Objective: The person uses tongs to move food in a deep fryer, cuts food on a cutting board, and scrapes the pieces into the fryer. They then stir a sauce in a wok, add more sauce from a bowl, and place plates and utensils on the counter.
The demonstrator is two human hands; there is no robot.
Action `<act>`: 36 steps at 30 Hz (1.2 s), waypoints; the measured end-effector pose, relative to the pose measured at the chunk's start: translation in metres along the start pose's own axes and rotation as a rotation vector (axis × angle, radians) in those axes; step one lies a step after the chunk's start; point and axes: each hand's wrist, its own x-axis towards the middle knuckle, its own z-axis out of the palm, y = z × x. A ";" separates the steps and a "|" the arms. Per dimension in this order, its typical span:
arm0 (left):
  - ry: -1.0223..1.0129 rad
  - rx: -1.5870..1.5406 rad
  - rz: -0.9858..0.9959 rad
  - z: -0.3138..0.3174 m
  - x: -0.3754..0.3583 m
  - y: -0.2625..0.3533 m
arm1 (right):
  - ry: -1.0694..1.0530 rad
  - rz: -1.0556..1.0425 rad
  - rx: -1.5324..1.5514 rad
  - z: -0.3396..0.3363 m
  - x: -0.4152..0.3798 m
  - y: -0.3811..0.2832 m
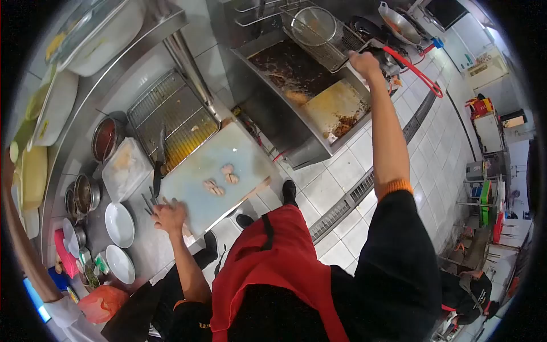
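Observation:
My left hand is at the left corner of the pale cutting board, its fingers curled around thin metal prongs that look like tongs. Several small pale pieces, apparently raw meat, lie on the board. Over the fryer, my right arm stretches out. My right hand is closed at the near end of a wire fry basket, which sits above dark oil. A round mesh strainer rests over the basket. Beside the right hand runs a red handle.
A knife lies by a wire rack on a tray. White bowls, a plastic tub and metal pots line the counter. Another person's arm reaches up at far left. A floor drain crosses the tiles.

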 end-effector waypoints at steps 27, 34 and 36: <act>-0.140 -1.618 -0.070 -0.057 -0.054 0.042 | -0.458 0.059 0.961 -0.147 -0.034 0.123; -0.502 -1.827 0.415 -0.162 0.000 0.280 | -0.378 0.090 0.940 -0.185 -0.041 0.138; -0.532 -1.785 0.422 -0.175 0.024 0.336 | -0.364 0.065 0.872 -0.191 -0.039 0.142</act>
